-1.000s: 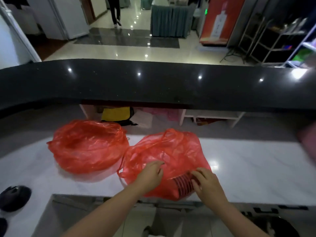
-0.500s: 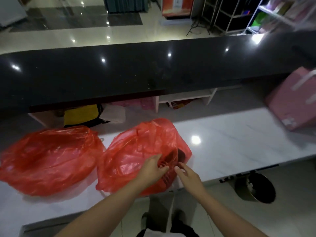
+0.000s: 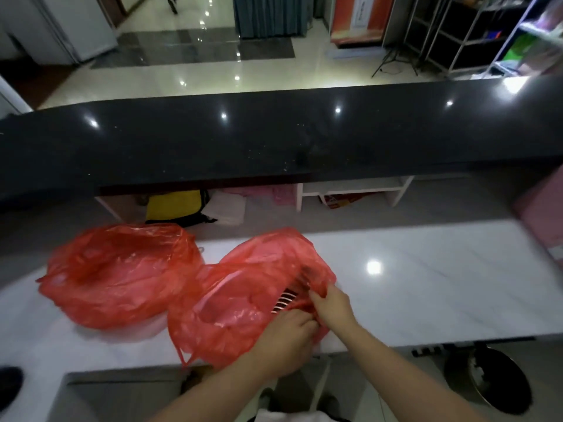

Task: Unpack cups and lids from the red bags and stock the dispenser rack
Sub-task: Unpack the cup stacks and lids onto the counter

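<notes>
Near red bag (image 3: 243,303) lies on white counter (image 3: 426,284), right of second bag (image 3: 122,275); left hand (image 3: 286,345) and right hand (image 3: 332,303) pinch its mouth apart, apparently exposing striped cups (image 3: 286,298)

We see two bare forearms coming up from below the white counter (image 3: 426,284), with no sleeves, cuffs, gloves, watch or rings showing on them. The left hand (image 3: 286,342) and the right hand (image 3: 333,303) are uncovered as well. Both arms are smooth and slightly blurred, so finer detail on the fingers cannot be told. Below the counter's near edge, between the two forearms, a small patch of white clothing (image 3: 283,417) shows, and beside it some dark fabric that we cannot make out further.
</notes>
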`<act>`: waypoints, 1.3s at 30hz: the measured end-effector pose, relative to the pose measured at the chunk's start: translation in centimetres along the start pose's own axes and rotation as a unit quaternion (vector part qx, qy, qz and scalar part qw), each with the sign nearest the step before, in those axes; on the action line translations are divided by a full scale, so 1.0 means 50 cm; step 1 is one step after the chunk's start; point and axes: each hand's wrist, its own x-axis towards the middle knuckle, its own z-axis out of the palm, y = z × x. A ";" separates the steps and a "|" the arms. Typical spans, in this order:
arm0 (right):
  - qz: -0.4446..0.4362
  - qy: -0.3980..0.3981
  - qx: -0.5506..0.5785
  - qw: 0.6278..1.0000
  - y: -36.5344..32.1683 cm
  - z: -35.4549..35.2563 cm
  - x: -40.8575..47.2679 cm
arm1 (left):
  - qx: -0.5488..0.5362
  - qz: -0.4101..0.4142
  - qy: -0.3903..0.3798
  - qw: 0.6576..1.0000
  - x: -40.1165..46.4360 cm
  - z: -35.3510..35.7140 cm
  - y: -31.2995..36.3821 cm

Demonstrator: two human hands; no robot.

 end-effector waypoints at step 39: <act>-0.245 -0.136 -0.228 0.932 0.037 0.003 0.046 | -0.634 -0.554 0.235 0.486 -0.028 0.009 0.007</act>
